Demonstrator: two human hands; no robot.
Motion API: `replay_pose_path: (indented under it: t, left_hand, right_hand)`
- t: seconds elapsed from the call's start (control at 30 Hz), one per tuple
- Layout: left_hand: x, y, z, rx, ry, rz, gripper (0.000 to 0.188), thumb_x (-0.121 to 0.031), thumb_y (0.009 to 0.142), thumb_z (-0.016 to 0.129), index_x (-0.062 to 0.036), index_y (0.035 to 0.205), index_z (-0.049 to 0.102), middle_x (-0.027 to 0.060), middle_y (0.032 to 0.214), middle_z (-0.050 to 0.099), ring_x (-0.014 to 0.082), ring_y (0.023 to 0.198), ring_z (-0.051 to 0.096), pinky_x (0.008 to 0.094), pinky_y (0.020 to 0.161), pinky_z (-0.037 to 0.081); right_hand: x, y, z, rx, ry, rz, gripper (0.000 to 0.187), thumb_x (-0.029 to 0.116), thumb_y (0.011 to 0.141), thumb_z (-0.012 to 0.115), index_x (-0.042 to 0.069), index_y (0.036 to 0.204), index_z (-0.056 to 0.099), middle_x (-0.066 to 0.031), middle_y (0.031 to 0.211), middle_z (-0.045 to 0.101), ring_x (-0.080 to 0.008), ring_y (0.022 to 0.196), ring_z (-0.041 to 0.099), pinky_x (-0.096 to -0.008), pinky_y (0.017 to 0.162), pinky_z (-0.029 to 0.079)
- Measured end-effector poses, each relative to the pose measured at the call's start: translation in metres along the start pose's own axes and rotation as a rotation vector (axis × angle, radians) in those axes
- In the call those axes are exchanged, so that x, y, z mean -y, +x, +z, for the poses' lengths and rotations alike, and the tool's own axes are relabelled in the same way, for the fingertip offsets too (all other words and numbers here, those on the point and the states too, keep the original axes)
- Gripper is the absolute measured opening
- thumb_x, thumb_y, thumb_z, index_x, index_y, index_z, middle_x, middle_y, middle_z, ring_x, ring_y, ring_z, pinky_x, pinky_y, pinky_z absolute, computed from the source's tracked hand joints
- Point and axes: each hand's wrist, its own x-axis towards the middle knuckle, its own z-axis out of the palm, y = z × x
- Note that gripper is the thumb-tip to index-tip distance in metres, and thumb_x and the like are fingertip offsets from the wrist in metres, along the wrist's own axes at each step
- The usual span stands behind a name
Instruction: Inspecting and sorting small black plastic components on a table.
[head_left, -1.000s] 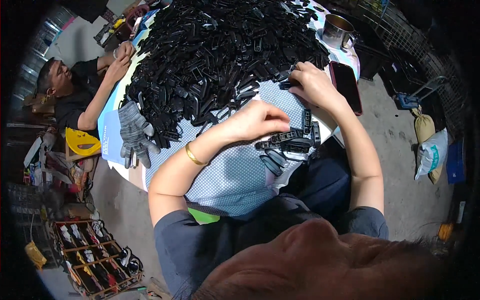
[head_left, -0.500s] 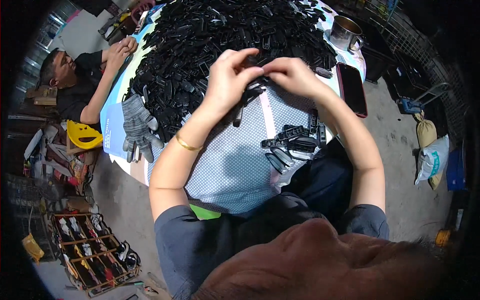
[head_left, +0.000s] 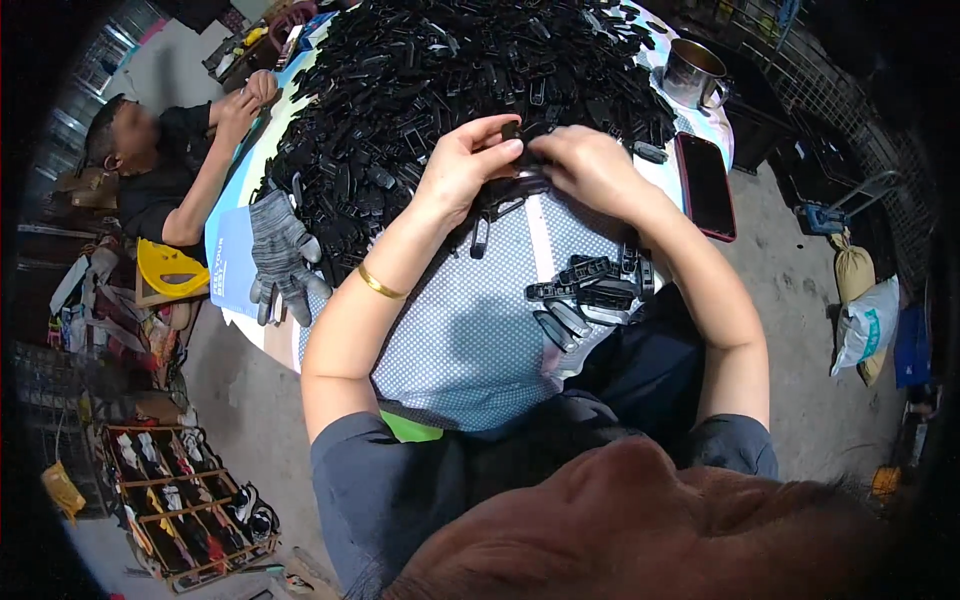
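Left fingers (head_left: 488,126) pinch a small black piece (head_left: 512,131)

I hold it over the near side of the heap (head_left: 430,75) on the desk (head_left: 243,182); whether my right fingers (head_left: 556,150) grip anything, I cannot tell. Probably light, stiff, slick: best held by its edges.

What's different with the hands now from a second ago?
The left hand moved forward and left, from the little pile to the big black pile; it now pinches a black piece. The right hand moved left, beside it; whether it holds anything is unclear. The glove, phone and metal cup stayed put.
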Motion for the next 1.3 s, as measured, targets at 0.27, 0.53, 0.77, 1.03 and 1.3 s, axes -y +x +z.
replay_pose_path:
  t: [0.27,0.53,0.77,1.03,1.3]
  left_hand:
    - [0.01,-0.004,0.011,-0.04,0.121,0.08,0.031,-0.006,0.08,0.06,0.0004,0.111,0.057,0.0036,0.091,0.062,0.0088,0.081,0.056,0.0217,0.072,0.046]
    - [0.016,-0.001,0.007,-0.025,0.26,0.259,0.028,-0.008,0.081,0.06,0.0006,0.107,0.059,0.0049,0.095,0.06,0.0098,0.081,0.056,0.0224,0.073,0.046]
    - [0.007,-0.004,0.005,0.094,0.469,0.171,0.026,-0.01,0.079,0.062,0.0014,0.102,0.061,0.0053,0.09,0.059,0.0111,0.081,0.056,0.0237,0.072,0.045]
    - [0.011,-0.013,0.017,0.059,0.072,-0.102,0.025,-0.007,0.079,0.061,0.0031,0.103,0.061,0.0037,0.085,0.063,0.008,0.073,0.056,0.0204,0.067,0.045]
    - [0.0,-0.009,0.015,0.075,-0.009,-0.011,0.027,-0.009,0.081,0.06,0.002,0.106,0.059,0.0043,0.086,0.063,0.0082,0.073,0.057,0.0207,0.067,0.047]
  right_hand:
    - [0.009,-0.009,-0.019,-0.19,0.51,0.257,0.027,0.002,0.079,0.056,-0.001,0.105,0.058,-0.0065,0.083,0.055,-0.0107,0.072,0.059,-0.0208,0.061,0.046]
    - [0.025,-0.013,-0.025,-0.184,0.314,0.119,0.033,0.003,0.077,0.056,0.003,0.11,0.057,-0.0086,0.077,0.051,-0.0162,0.063,0.052,-0.0258,0.056,0.043]
    - [0.021,-0.014,-0.036,-0.044,0.27,0.009,0.032,0.005,0.077,0.054,-0.001,0.108,0.057,-0.0125,0.08,0.053,-0.0225,0.066,0.055,-0.0298,0.058,0.045]
    - [0.02,-0.017,-0.038,-0.007,0.315,-0.023,0.033,0.004,0.075,0.054,-0.003,0.107,0.057,-0.0141,0.08,0.054,-0.0258,0.066,0.055,-0.0326,0.056,0.044]
    - [0.032,-0.015,-0.03,-0.045,0.275,0.055,0.033,0.009,0.08,0.057,-0.001,0.111,0.055,-0.014,0.079,0.055,-0.0268,0.067,0.056,-0.031,0.059,0.046]
